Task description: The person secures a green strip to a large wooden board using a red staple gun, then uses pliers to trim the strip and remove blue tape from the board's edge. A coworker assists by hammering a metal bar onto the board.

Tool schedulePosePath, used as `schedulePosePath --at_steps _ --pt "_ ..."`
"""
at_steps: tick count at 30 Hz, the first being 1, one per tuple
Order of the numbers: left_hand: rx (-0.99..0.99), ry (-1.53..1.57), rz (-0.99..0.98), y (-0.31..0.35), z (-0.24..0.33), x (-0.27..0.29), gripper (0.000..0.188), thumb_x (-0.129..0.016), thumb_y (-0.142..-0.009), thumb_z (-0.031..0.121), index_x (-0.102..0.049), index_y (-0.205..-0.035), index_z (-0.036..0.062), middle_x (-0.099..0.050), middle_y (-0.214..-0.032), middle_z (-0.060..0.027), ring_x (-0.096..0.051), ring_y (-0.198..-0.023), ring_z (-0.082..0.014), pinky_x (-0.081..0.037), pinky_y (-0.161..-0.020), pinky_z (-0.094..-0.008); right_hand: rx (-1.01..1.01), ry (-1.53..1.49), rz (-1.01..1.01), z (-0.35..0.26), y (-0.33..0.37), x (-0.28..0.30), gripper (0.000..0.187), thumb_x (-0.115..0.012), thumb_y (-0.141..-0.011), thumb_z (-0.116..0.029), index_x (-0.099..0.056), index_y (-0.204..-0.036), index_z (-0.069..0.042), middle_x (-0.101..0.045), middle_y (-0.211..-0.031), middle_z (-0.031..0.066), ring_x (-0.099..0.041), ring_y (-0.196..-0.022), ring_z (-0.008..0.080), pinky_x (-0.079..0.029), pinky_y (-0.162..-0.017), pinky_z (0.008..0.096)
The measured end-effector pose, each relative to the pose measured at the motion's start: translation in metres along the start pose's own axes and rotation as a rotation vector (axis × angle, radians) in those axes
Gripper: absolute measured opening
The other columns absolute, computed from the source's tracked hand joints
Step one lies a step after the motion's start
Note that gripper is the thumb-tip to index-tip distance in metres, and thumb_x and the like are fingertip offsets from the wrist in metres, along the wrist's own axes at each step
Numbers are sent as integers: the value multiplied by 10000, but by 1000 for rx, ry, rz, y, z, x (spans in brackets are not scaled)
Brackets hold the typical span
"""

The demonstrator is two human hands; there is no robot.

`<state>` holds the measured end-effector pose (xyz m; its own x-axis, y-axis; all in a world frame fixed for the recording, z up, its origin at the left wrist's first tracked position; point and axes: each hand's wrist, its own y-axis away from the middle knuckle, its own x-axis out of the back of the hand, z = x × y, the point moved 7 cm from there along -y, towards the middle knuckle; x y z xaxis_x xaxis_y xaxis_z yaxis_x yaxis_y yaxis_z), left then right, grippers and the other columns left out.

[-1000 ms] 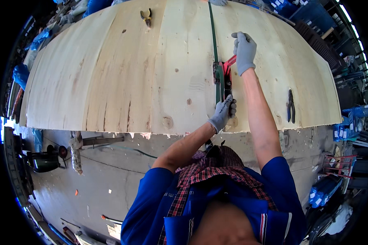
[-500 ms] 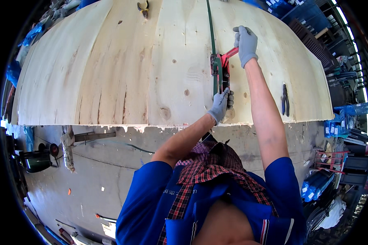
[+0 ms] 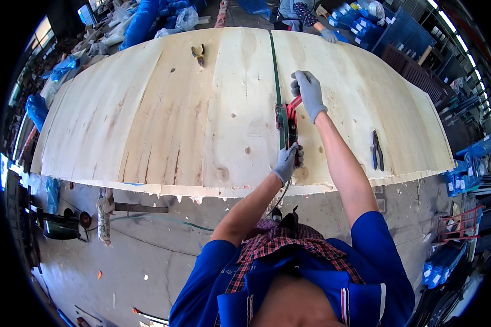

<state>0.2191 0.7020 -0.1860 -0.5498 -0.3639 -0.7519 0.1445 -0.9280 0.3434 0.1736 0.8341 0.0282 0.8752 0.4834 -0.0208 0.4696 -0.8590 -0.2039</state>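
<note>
While the tool (image 3: 293, 129) lies on the board (image 3: 147, 109) along the strap (image 3: 274, 65), the left hand (image 3: 285, 164) grips its near end, likely the surest hold; the right hand (image 3: 309, 94) curls by the lever (image 3: 295, 103), its grip unclear; the tool should prove stiff, fairly heavy

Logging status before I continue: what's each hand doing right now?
Left hand: closed, holding the lower end of the strapping tool.
Right hand: fingers curled, at the red lever; firm grip cannot be told.
</note>
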Motion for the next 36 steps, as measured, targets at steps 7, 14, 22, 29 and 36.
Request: schedulePosePath --at_steps 7,14,22,29,36 --pt "-868 -1166 470 91 68 -6 434 -665 -861 263 -496 -1162 -1 -620 -935 -135 -625 -816 -297 -507 -790 -382 79 256 -117 24 120 63 302 -600 -922 -285 -572 -1049 -12 -565 -820 -19 -514 -756 62 -433 -659 226" --pt "-58 -865 104 230 32 39 349 -623 -905 274 -616 -1080 -27 -639 -978 -76 -598 -857 -153 -495 -792 -291 -696 420 -1047 84 292 103 452 -484 -955 -449 -619 -1007 -21 -667 -805 85 -641 -718 144 -521 -657 284" --pt "25 -1127 -265 251 -42 47 355 -500 -948 217 -562 -1228 7 -602 -1205 -155 -550 -1105 -203 -417 -973 -339 -386 815 -1369 217 349 93 524 -452 -911 -471 -574 -1141 -17 -628 -1044 263 -613 -950 402 -467 -853 436" --pt "265 -1120 -334 209 -120 116 369 -509 -928 246 -566 -1228 38 -601 -1187 -192 -571 -1074 -315 -426 -953 -360 -142 769 -1536 216 347 69 455 -469 -898 -413 -619 -1030 -5 -635 -1010 257 -623 -915 389 -471 -823 451" --pt "442 -1113 -272 207 -147 136 371 -508 -929 267 -572 -1216 40 -608 -1170 -192 -578 -1048 -317 -435 -934 -367 -256 636 -1423 307 372 45 361 -490 -914 -348 -608 -989 -15 -641 -946 207 -610 -899 365 -470 -799 436"
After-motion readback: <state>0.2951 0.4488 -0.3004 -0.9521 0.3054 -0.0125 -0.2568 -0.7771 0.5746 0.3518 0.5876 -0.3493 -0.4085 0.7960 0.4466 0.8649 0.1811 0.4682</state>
